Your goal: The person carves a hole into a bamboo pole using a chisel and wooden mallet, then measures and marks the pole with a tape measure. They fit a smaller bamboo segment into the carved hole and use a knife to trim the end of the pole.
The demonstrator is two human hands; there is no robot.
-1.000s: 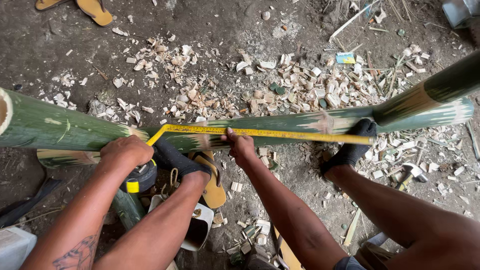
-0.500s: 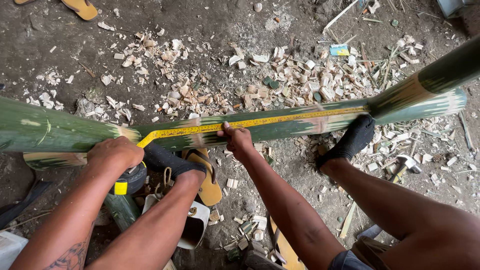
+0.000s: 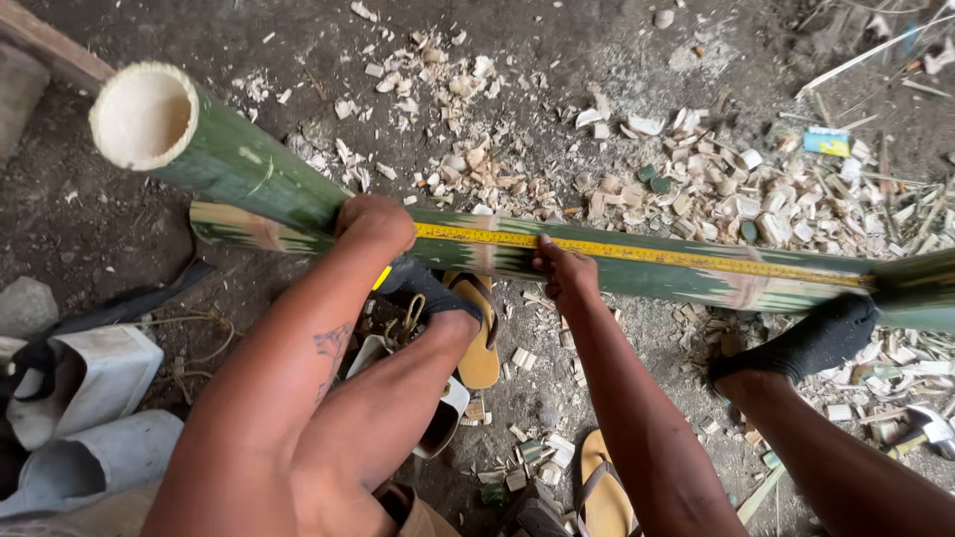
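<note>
Compared with half a second ago, we see more of the near bamboo pole [image 3: 249,164]: its hollow cut end now shows at ten o'clock in the view, where before it ran off the left edge. Our left hand [image 3: 376,224] has stayed on the pole near the centre, and our right hand [image 3: 563,273] still presses on the yellow tape measure [image 3: 637,252], though both now sit lower and closer to the middle.

The tape lies stretched along the second bamboo pole [image 3: 696,273], running from the left hand toward three o'clock, where a foot in a black sock [image 3: 816,338] props against the pole from below.

Our left hand is curled over the tape's start and the pole, fist clenched on them; the tape case is hidden behind the wrist, with only a sliver of yellow showing. Our right hand pins the tape to the pole with its fingertips, not wrapped around anything.

The far end of the tape blurs where the poles leave the view at three o'clock. Wood chips [image 3: 696,189] litter the dirt at one o'clock, sandals [image 3: 482,338] lie at six o'clock, and pale boots [image 3: 90,388] sit at eight o'clock, partly cut off.
</note>
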